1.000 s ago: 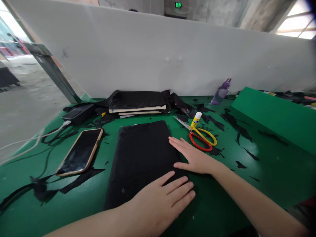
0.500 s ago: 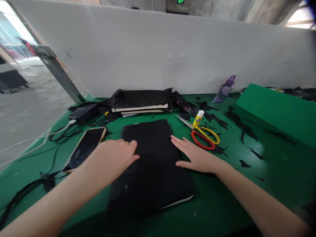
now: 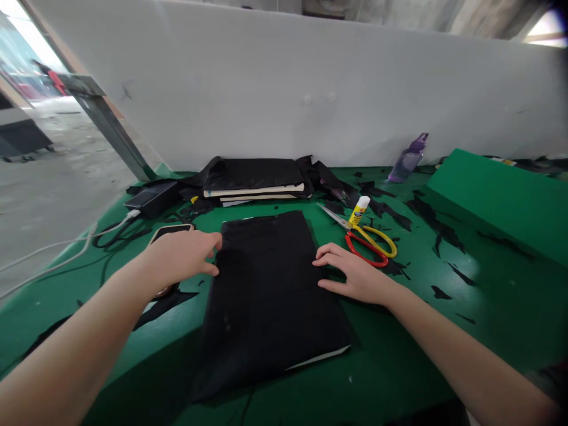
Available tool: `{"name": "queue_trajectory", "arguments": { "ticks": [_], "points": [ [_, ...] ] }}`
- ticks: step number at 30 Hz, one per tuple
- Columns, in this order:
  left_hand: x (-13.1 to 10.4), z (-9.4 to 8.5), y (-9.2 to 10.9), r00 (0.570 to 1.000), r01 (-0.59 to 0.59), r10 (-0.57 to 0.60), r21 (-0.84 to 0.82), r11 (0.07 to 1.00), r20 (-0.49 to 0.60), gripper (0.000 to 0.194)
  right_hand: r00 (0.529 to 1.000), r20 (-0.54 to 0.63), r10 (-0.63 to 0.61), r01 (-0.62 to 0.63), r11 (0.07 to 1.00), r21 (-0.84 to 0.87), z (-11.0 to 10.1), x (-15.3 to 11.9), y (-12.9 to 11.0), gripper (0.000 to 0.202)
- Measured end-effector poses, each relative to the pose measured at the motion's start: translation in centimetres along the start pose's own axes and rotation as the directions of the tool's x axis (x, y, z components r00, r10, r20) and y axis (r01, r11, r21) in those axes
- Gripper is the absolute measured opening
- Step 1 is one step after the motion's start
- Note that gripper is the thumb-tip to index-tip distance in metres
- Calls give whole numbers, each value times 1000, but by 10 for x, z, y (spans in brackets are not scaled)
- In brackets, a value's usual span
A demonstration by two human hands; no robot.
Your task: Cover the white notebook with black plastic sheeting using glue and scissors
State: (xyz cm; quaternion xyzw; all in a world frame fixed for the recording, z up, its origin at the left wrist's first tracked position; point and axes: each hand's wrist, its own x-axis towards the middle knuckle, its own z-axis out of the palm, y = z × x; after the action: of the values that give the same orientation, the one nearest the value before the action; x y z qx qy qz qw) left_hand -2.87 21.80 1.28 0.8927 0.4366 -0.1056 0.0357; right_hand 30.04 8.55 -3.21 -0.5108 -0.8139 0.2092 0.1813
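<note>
A flat book-like thing covered in black material [image 3: 270, 296] lies on the green tabletop in front of me, with a pale strip showing along its lower right edge. My left hand [image 3: 189, 254] is at its upper left edge, thumb and curled fingers apart. Beneath that hand and wrist, a phone [image 3: 174, 228] is mostly hidden. At the right edge rests my right hand [image 3: 344, 272], its fingers loosely bent and the thumb apart. Just beyond it are scissors [image 3: 370, 245] with one red and one yellow handle, beside a yellow glue stick [image 3: 358, 212].
Behind lies a stack of books [image 3: 257, 177] with a black cover on top. A black power adapter [image 3: 153, 198] with cables sits at left. Black scraps [image 3: 435, 222] litter the right, near a purple bottle [image 3: 408, 158] and a green board [image 3: 501, 195]. A white partition [image 3: 266, 89] closes the back.
My left hand has moved left from over the black-covered thing to its left edge, now hiding most of the phone. The right fingers have bent slightly. The view has shifted a little.
</note>
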Motion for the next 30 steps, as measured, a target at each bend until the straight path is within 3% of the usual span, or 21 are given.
{"name": "queue_trajectory", "arguments": {
  "ticks": [3, 8, 14, 17, 20, 23, 27, 30],
  "points": [
    [3, -1, -5, 991, 62, -58, -34, 997, 117, 48, 999, -16, 28, -28, 1000, 8, 2, 0, 2, 34],
    [7, 1, -14, 1000, -6, 6, -46, 999, -6, 77, 999, -49, 7, -7, 1000, 11, 4, 1, 6, 32],
    [24, 20, -24, 989, 57, -69, -97, 994, -127, 68, 988, -88, -126, 120, 990, -72, 3, 1, 7, 34],
    [37, 38, -26, 973, 2, -10, -32, 999, -233, 63, 964, -109, -244, 231, 965, -122, 4, 2, 5, 29],
    [45, 50, -27, 966, -51, 50, 1, 999, -255, 59, 958, -58, -279, 275, 959, -71, 4, 1, 0, 19],
    [47, 53, -28, 967, -80, 77, -2, 997, -245, 57, 977, 22, -214, 213, 977, 26, 1, 0, -4, 21],
    [46, 51, -27, 965, -82, 76, -16, 996, -250, 55, 984, 143, -109, 91, 987, 131, -5, -3, -9, 47],
    [46, 51, -26, 965, -85, 74, -35, 996, -250, 55, 976, 208, -62, 39, 993, 115, -7, -5, -14, 64]
  ]
}}
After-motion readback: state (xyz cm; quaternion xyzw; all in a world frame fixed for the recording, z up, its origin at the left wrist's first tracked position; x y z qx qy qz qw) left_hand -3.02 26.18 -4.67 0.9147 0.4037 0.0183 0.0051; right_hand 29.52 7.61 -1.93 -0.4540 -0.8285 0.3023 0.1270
